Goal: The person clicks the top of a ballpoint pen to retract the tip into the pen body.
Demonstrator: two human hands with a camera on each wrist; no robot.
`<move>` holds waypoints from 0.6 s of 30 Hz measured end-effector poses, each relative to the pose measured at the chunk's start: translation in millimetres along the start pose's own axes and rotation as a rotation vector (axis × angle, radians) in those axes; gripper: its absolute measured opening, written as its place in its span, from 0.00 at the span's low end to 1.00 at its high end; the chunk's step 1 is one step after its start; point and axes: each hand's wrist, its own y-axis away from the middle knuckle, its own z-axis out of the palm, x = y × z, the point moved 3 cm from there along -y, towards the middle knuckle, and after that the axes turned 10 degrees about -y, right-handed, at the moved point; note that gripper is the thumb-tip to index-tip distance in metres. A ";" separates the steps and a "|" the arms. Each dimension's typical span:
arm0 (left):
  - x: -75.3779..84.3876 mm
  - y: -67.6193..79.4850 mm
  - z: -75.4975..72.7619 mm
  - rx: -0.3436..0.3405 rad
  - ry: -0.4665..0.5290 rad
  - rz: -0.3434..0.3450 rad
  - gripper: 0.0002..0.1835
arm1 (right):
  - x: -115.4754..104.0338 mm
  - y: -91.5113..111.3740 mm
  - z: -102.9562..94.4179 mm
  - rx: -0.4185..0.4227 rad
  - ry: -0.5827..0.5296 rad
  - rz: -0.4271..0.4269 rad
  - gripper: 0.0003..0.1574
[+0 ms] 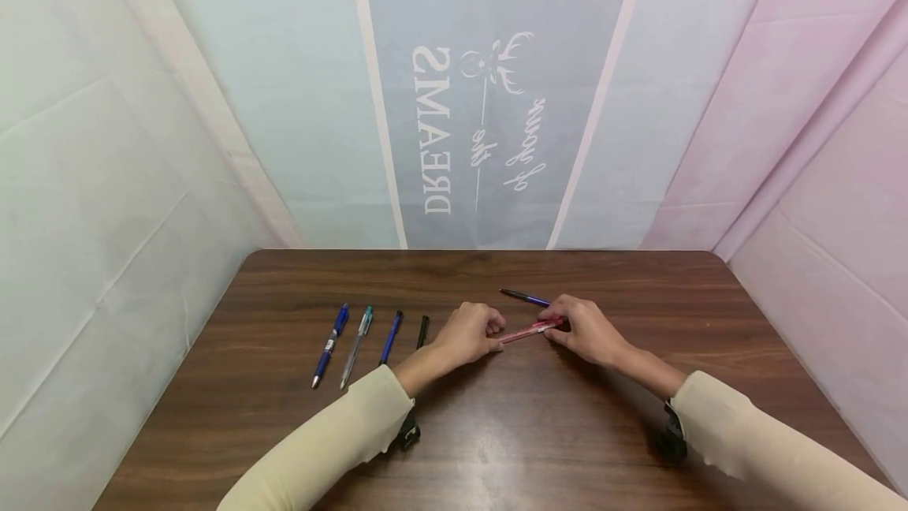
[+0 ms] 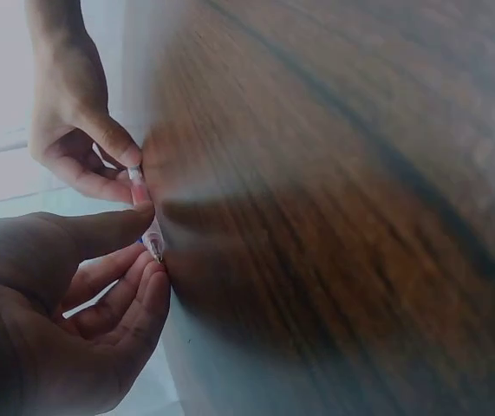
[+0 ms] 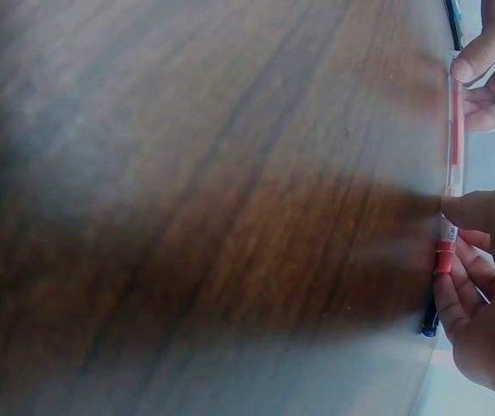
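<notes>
A clear-barrelled red pen (image 1: pixel 526 333) lies slantwise between both hands, just over or on the table. My left hand (image 1: pixel 470 331) pinches its tip end; in the left wrist view the metal point (image 2: pixel 155 251) shows between thumb and fingers. At the other end, my right hand (image 1: pixel 583 330) holds the red clip end between thumb and fingers, as the right wrist view shows with the red pen (image 3: pixel 452 156) stretched between the hands. Behind the right hand lies a dark blue pen (image 1: pixel 523 296), partly hidden by its fingers.
Left of the hands several pens lie in a row on the wooden table (image 1: pixel 482 448): a blue pen (image 1: pixel 330 345), a clear pen with teal top (image 1: pixel 357 347), a slim blue pen (image 1: pixel 391 337) and a black pen (image 1: pixel 423 330). The left forearm partly covers two. Cloth walls stand around.
</notes>
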 end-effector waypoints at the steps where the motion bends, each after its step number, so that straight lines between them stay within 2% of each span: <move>1: 0.0 -0.3 0.3 -0.002 -0.004 0.001 0.12 | -0.2 0.2 0.3 0.004 -0.001 -0.004 0.12; 8: 0.4 -0.9 1.6 -0.003 0.009 -0.005 0.06 | -0.8 2.2 2.3 0.028 0.000 -0.062 0.09; 18: -0.1 -0.5 2.0 0.007 0.009 -0.021 0.04 | 0.0 2.6 3.9 0.050 0.013 -0.095 0.08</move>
